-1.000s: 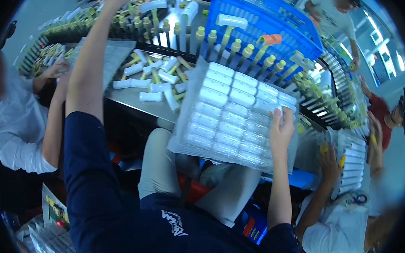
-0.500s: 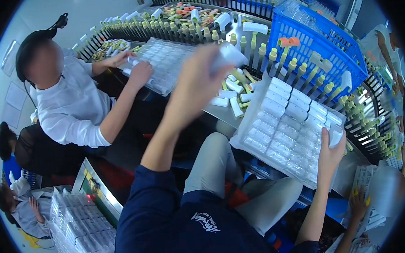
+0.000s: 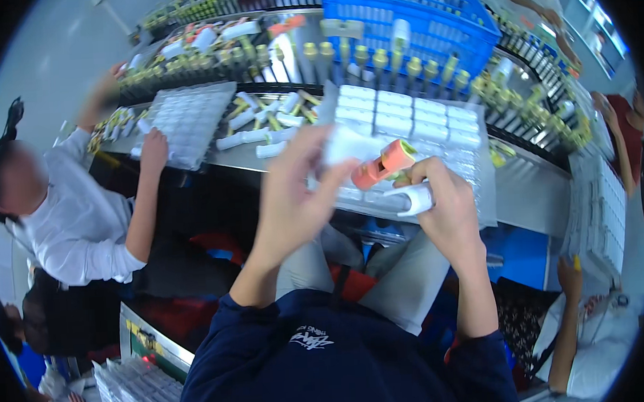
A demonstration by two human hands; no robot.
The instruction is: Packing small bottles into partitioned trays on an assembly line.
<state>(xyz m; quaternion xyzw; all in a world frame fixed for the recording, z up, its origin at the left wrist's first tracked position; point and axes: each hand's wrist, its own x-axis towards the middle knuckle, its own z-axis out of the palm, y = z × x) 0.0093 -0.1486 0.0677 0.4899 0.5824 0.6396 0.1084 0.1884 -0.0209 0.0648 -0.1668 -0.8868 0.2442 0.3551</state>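
Both my hands work close together above the near side of a clear blister tray [image 3: 488, 207] filled with rows of white plastic parts [image 3: 394, 113]. My left hand [image 3: 292, 195] is closed, thumb and fingers round a smooth white plastic piece [image 3: 346, 147], which motion blurs. In my right hand [image 3: 450, 212] a curved white plastic shell [image 3: 415, 199] is gripped. Between the hands sits an orange clamp-like piece [image 3: 384, 164] with a yellow-green inside. It touches or nearly touches the fingers of both; which hand bears it I cannot tell.
Yellow-tipped upright posts [image 3: 380, 58] curve along the line behind the tray, with a blue crate [image 3: 414, 18] beyond. Loose white and yellow-green pieces [image 3: 259, 120] lie left of the tray. A person in white [image 3: 82, 206] handles another blister tray [image 3: 187, 124]. Tray stacks [image 3: 601, 212] stand at right.
The view has swung right. My left hand came down from the posts toward my right hand. My right hand left the tray's right edge, and the orange piece now shows between them.
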